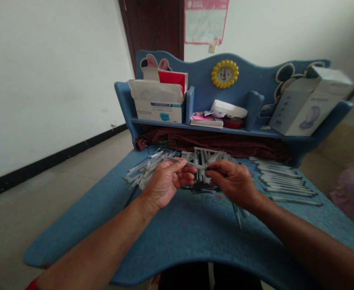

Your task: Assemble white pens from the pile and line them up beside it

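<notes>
My left hand (167,179) is closed in a pinch on a thin pale pen tube (192,164) held just above the blue desk (177,233). My right hand (233,181) is closed too, its fingertips meeting the tube's right end around a small dark part; more thin dark sticks (236,213) poke out under its palm. Behind both hands lies a heap of loose pale pen tubes (153,167). To the right of my right hand, a row of finished pens (286,179) lies side by side on the desk.
A raised blue shelf (225,129) spans the back of the desk with a box of masks (159,104), stacked books (206,120), a yellow clock (224,73) and a white carton (307,104). A dark checked cloth (219,143) lies under it. White wall left, door behind.
</notes>
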A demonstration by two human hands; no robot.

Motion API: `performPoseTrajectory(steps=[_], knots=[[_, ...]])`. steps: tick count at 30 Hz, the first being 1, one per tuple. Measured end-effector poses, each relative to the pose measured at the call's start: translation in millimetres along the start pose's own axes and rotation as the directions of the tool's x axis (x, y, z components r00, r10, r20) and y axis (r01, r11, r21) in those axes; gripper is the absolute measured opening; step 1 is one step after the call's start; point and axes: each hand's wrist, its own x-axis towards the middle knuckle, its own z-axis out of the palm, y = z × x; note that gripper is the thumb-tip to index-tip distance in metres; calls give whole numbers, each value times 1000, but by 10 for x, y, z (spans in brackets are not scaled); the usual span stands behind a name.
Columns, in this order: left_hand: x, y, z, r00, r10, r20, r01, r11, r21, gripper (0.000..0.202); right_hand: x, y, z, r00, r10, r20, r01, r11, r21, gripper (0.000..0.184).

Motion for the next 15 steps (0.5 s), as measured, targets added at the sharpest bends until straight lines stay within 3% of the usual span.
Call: performPoseTrajectory(steps=[2, 5, 10, 12, 15], knots=[[-2, -6, 1, 1000, 5, 10, -5, 1000, 1, 7, 6, -18, -16, 999, 5, 34, -6, 1000, 13, 15], [-3, -10, 6, 1000, 8, 26, -8, 1000, 5, 5, 12, -50, -17, 988, 92, 121, -113, 979, 172, 26], [0, -5, 16, 1000, 8, 27, -9, 1000, 28, 4, 27, -50, -10, 896, 252, 366, -399, 817, 416, 42], [4, -1, 13, 1000, 16, 20, -17, 999, 39, 5, 41, -34, -20, 890, 248, 382, -413, 794, 445, 43], [11, 2, 3, 1000, 30, 8, -30, 999, 36, 8, 61, -6, -29, 918, 221, 330, -360, 814, 455, 34]])
